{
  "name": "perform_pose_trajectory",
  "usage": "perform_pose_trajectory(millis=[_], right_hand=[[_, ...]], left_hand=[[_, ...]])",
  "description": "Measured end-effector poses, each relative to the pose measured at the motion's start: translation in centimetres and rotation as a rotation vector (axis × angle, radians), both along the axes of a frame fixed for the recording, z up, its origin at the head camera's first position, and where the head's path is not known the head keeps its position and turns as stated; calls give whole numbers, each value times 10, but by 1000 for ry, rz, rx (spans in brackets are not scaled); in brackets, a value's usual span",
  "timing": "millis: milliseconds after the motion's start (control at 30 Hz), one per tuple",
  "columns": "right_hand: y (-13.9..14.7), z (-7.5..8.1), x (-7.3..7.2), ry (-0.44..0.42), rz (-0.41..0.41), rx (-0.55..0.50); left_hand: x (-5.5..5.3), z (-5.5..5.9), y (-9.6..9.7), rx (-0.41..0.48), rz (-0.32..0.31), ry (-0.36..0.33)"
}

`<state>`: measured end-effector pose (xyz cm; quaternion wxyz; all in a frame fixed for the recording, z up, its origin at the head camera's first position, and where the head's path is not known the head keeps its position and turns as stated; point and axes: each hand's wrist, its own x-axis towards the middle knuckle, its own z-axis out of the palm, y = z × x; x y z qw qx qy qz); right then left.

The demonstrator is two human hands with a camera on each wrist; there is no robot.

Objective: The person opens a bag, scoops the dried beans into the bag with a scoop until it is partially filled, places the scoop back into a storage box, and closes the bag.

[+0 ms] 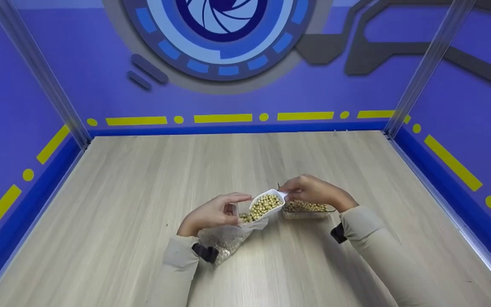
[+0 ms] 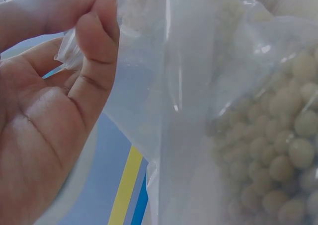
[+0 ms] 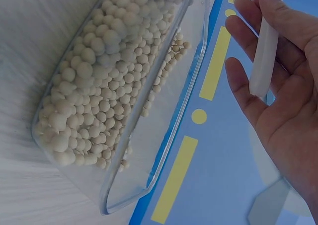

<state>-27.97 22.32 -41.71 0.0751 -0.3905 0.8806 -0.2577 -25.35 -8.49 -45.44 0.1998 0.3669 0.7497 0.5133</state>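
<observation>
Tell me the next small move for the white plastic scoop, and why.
Probably tip the white plastic scoop into the clear plastic bag: the right hand holds it filled with round beige beans, its front edge is at the bag's mouth, and the left hand pinches the bag.

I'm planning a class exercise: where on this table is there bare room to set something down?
Bare table lies between the left hand and left wall, and beyond the right hand to the back wall. The middle is crowded: bag, scoop and box.
</observation>
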Motion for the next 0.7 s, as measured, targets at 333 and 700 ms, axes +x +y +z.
perform_pose_trajectory(millis=[333, 700], right_hand=[[-3, 4, 0, 5, 23, 11], [-4, 6, 1, 11, 21, 31]], left_hand=[[0, 1, 0, -4, 1, -11], [0, 2, -1, -5, -3, 1]])
